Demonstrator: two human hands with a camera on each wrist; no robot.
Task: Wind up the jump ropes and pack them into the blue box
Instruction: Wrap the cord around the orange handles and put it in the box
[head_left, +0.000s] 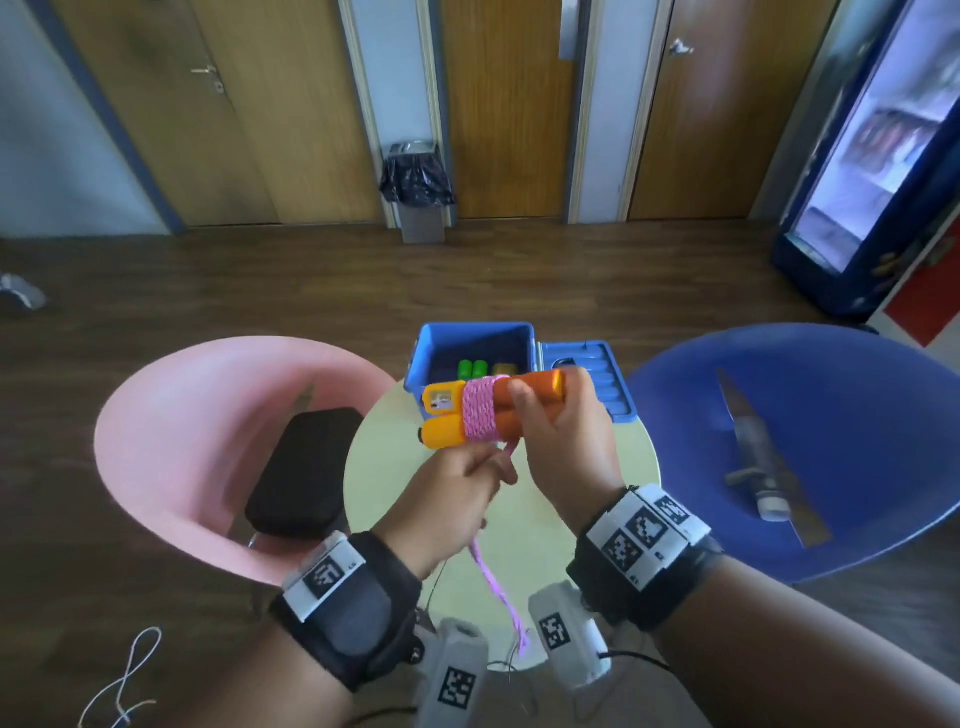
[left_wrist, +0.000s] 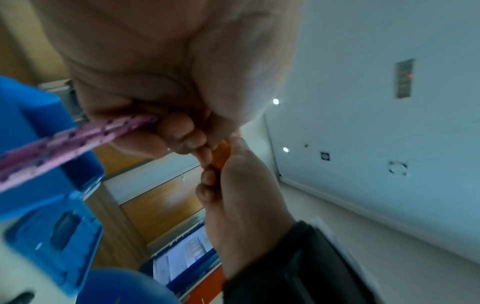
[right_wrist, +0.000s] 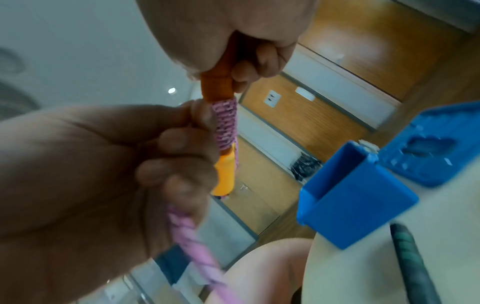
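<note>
My right hand (head_left: 545, 421) grips the two orange jump rope handles (head_left: 535, 387), held side by side over the round table. Pink rope coils (head_left: 480, 410) are wound tightly round the middle of the handles. Just below the bundle, my left hand (head_left: 467, 480) pinches the loose pink rope (head_left: 498, 590), and its tail hangs down toward my lap. Behind the handles the blue box (head_left: 431, 353) stands open, with green and yellow handles (head_left: 471, 368) inside. The right wrist view shows the same handles (right_wrist: 217, 86) with the pink coils (right_wrist: 224, 123) and the blue box (right_wrist: 355, 207).
The box's blue lid (head_left: 597, 379) lies flat to its right on the small pale round table (head_left: 597, 493). A pink chair (head_left: 208, 441) with a black case (head_left: 301, 467) is at left. A blue chair (head_left: 810, 441) holding a knife (head_left: 753, 457) is at right.
</note>
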